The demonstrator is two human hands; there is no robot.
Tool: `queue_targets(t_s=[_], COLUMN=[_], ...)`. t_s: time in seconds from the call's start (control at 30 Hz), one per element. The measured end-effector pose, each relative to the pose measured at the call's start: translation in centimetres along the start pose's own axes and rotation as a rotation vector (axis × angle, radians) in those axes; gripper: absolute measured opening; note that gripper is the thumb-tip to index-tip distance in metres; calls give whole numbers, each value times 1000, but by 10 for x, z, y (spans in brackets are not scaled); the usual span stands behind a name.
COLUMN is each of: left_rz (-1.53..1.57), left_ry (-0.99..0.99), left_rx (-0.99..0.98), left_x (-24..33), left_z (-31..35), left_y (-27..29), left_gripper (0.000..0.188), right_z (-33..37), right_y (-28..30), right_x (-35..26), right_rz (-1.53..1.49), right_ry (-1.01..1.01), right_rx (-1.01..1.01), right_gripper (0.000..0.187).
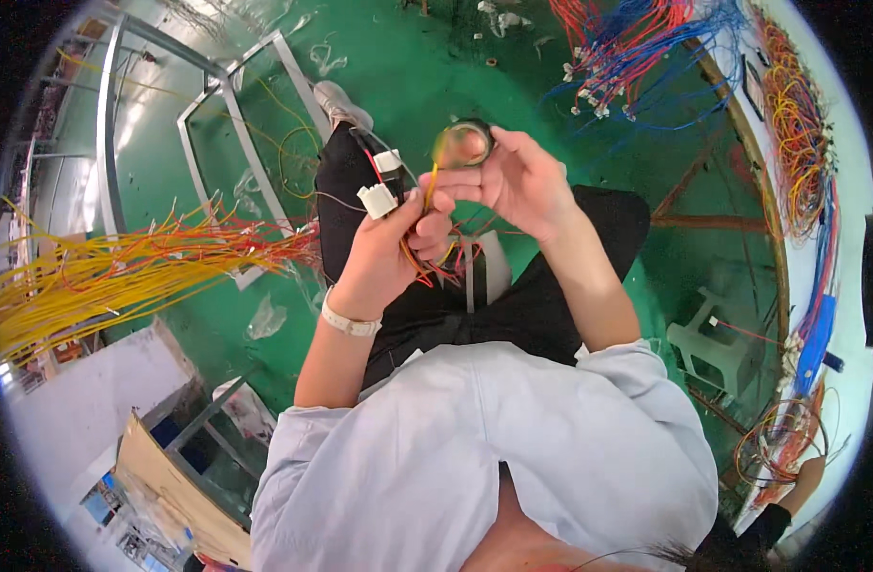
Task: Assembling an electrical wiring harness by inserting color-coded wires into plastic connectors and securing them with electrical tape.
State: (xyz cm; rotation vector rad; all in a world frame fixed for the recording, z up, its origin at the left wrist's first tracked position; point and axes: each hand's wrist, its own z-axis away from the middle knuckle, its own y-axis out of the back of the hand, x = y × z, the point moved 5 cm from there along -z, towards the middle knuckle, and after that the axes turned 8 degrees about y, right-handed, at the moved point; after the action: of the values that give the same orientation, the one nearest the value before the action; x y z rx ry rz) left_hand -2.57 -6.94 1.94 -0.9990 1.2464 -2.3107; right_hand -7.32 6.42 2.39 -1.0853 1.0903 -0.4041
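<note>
My left hand (395,243) is closed round a bundle of thin wires (427,267), red, orange and yellow, above my lap. Two white plug connectors (377,200) stick out by its thumb, with red and black wires behind them. In front of my right hand (524,181), at its fingertips, is a roll of tape (467,143), blurred by motion, dark on one side and yellowish on the other. A yellow strip runs from the roll down to the wires at my left fingers. The far ends of the bundle are partly hidden behind my left hand.
Long yellow and red wires (151,276) spread out on the left, near a metal frame (236,143). Red and blue wires (627,57) hang at the far right, beside a board edge with more wire bundles. A plastic stool (713,338) stands right; another person's hand (806,477) is lower right.
</note>
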Motion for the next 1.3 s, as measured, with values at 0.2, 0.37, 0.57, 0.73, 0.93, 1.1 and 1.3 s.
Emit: queue_targets(t_s=[0.2, 0.37, 0.57, 0.73, 0.93, 1.1, 1.3], left_rz=[-86, -160, -141, -96, -194, -209, -131], left_ry=[24, 50, 72, 87, -43, 2, 36], left_rx=[-12, -15, 17, 46, 185, 170, 122], left_x=[-4, -4, -7, -7, -7, -10, -8], left_z=[-2, 0, -4, -8, -3, -1, 5], left_y=[13, 11, 9, 14, 14, 13, 14], left_gripper=[21, 23, 22, 20, 19, 19, 16], right_z=[-1, -2, -4, 2, 22, 16, 2], right_y=[1, -7, 6, 17, 37, 29, 11], right_x=[4, 0, -3, 1, 9, 24, 14], right_rz=[206, 164, -81, -118, 739, 700, 761], right_ry=[119, 98, 134, 195, 158, 135, 64], right_rx=[53, 15, -81, 4, 289, 214, 13], right_gripper=[49, 46, 43, 42, 24, 23, 28])
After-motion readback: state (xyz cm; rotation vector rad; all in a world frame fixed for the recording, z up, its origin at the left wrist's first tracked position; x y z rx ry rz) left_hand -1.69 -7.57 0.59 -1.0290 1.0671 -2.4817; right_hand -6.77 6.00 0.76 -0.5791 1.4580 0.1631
